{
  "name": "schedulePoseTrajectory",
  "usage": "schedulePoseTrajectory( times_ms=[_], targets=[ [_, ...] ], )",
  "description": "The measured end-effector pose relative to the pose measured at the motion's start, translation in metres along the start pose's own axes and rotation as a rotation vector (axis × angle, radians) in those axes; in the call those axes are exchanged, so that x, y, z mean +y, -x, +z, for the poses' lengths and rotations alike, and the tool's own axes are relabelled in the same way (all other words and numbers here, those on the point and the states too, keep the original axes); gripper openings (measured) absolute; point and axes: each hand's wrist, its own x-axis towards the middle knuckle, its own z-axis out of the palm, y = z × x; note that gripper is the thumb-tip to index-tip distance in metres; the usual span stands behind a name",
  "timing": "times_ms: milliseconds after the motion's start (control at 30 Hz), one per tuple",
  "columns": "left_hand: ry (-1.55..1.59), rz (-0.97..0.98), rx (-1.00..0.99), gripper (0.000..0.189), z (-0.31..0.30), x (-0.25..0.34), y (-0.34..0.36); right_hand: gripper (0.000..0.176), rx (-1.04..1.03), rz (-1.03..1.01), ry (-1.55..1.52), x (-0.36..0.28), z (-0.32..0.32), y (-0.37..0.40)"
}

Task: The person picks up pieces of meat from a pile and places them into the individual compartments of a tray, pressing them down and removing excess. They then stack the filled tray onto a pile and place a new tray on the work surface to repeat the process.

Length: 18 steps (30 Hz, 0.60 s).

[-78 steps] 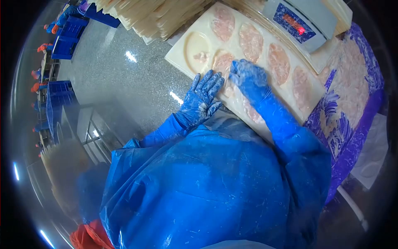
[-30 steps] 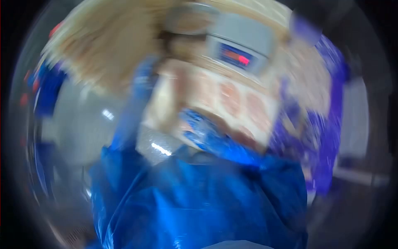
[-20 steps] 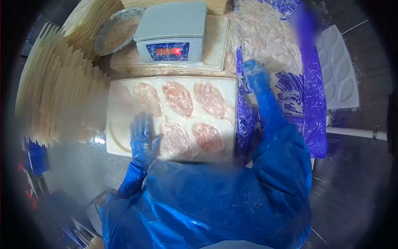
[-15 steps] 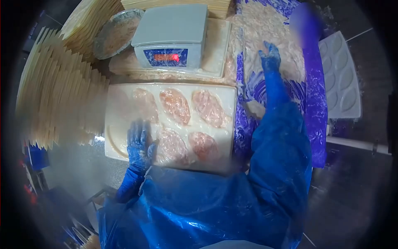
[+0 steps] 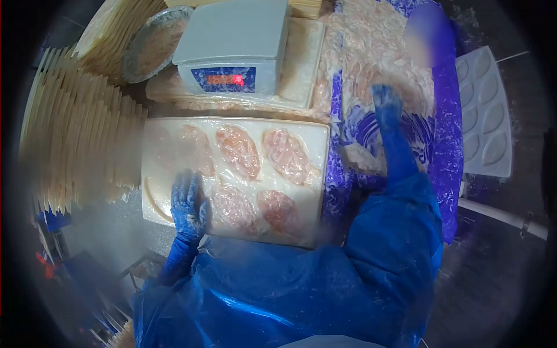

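While our left hand [image 5: 188,207] lies open on the tray [image 5: 317,142], our right hand [image 5: 387,107] is at the meat [image 5: 374,37]; we cannot tell its fingers' hold.

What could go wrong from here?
Slip: the meat in the purple-lined bin looks wet, so a piece picked up there by the right hand could slide out of the fingers.

Shift: the left hand is at the near side of the white tray, with floor visible just beyond; a hard press might move it.

Mess: drips could land on the scale, close behind the tray.
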Motion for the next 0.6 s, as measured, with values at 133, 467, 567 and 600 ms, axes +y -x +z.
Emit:
schedulePoseTrajectory(
  times_ms=[133, 467, 567, 600],
  targets=[
    [0.034, 0.019, 0.081, 0.059, -0.002, 0.006, -0.005, 0.027, 0.387, 0.203, -0.660, -0.003, 0.036, -0.091],
    [-0.004, 0.072, 0.187, 0.054, 0.003, 0.002, -0.010, 0.026, -0.147, 0.370, -0.683, -0.028, 0.005, 0.034],
    [-0.056, 0.087, 0.200, 0.052, 0.008, -0.001, -0.008, 0.028, -0.067, 0.362, -0.620, -0.014, -0.051, 0.064],
    [-0.065, 0.104, 0.217, 0.051, 0.009, -0.004, -0.007, 0.028, -0.074, 0.353, -0.614, -0.014, -0.052, 0.072]
  ],
)
